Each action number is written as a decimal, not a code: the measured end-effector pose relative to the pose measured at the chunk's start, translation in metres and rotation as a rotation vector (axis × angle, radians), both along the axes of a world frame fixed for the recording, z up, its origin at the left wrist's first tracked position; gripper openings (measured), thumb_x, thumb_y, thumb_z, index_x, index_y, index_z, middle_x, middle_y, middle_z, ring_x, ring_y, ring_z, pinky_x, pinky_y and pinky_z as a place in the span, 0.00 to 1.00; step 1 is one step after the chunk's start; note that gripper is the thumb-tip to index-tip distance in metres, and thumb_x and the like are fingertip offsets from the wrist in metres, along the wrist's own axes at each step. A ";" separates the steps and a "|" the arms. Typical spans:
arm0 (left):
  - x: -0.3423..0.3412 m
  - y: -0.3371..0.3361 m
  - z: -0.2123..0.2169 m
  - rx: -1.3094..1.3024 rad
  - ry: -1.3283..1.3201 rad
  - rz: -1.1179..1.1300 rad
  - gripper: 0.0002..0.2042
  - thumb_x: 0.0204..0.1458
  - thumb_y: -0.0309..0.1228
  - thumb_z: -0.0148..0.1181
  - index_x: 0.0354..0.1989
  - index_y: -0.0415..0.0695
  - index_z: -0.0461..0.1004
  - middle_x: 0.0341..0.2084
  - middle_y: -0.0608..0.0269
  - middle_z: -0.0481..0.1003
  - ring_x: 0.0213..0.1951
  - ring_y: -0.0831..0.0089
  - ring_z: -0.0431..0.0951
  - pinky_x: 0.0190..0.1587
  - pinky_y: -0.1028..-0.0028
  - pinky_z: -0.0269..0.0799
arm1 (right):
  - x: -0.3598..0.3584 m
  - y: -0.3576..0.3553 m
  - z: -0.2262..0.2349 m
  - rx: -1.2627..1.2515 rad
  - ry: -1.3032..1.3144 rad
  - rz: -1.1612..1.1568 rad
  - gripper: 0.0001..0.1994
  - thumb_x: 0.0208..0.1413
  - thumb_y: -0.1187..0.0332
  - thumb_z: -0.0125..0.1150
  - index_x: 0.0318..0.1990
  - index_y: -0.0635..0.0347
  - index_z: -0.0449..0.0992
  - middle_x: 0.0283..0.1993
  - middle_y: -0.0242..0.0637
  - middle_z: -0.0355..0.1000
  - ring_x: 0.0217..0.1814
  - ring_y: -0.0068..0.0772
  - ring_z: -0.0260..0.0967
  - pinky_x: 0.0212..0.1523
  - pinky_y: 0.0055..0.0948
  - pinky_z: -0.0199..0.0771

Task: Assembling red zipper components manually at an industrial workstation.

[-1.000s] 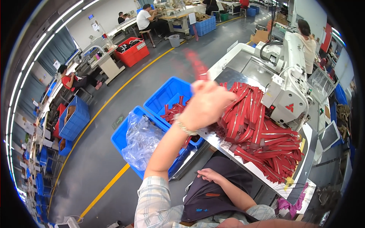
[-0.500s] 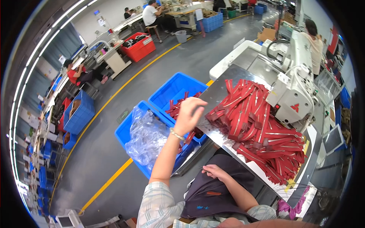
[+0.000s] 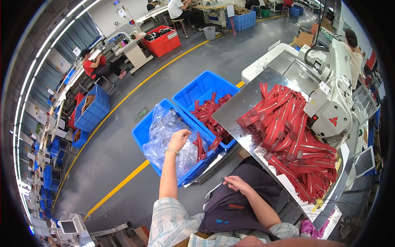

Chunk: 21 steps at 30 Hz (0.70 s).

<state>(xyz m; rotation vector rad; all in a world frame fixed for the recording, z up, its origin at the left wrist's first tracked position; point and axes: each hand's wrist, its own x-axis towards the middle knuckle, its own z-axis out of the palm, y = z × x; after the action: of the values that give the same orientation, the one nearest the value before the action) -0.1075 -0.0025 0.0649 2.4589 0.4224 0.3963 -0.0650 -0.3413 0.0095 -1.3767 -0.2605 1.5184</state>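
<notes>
My left hand (image 3: 179, 139) reaches down into the nearer blue bin (image 3: 142, 131), its curled fingers resting on a crumpled clear plastic bag (image 3: 162, 136); whether it grips anything is unclear. A few red zipper strips (image 3: 200, 147) lie in that bin just right of the hand. My right hand (image 3: 239, 183) rests on my dark apron, closed on a small thin metal tool (image 3: 224, 179). A big pile of red zipper strips (image 3: 288, 136) covers the shiny metal table (image 3: 234, 109) to the right. The farther blue bin (image 3: 201, 84) holds more red strips (image 3: 212, 113).
A white sewing machine (image 3: 333, 103) stands behind the pile. A yellow line (image 3: 119, 186) crosses the grey floor. A red crate (image 3: 162, 41) and blue crates (image 3: 92, 109) stand farther off, and other people (image 3: 92, 64) sit at benches at the back.
My left hand, raised high over the table with a blurred red strip a second ago, has swung down and left into the nearer bin. My right hand stayed on my lap.
</notes>
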 end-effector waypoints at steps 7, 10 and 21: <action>-0.022 0.005 -0.068 0.258 0.580 -0.218 0.21 0.33 0.27 0.62 0.42 0.51 0.69 0.32 0.63 0.72 0.40 0.66 0.72 0.42 0.67 0.65 | -0.007 0.003 0.002 -0.017 0.014 0.027 0.16 0.56 0.56 0.45 0.31 0.61 0.70 0.15 0.20 0.51 0.13 0.10 0.41 0.13 0.14 0.37; -0.030 -0.009 -0.093 0.524 0.765 -0.369 0.31 0.29 0.31 0.66 0.49 0.52 0.63 0.40 0.61 0.69 0.45 0.65 0.68 0.44 0.65 0.63 | -0.009 0.000 0.001 -0.023 0.024 0.025 0.16 0.56 0.56 0.45 0.31 0.61 0.69 0.15 0.20 0.51 0.14 0.09 0.40 0.13 0.14 0.37; -0.031 -0.023 -0.150 0.642 0.404 -0.479 0.30 0.41 0.34 0.55 0.57 0.52 0.53 0.55 0.64 0.56 0.57 0.68 0.56 0.55 0.58 0.52 | -0.014 0.006 0.005 -0.028 0.032 0.044 0.16 0.56 0.57 0.45 0.33 0.62 0.69 0.15 0.20 0.51 0.13 0.09 0.40 0.12 0.13 0.37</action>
<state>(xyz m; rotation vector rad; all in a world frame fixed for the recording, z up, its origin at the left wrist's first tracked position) -0.1383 -0.0259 -0.0851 3.1520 -0.1850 -0.2123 -0.0794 -0.3356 0.0144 -1.3757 -0.2521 1.5841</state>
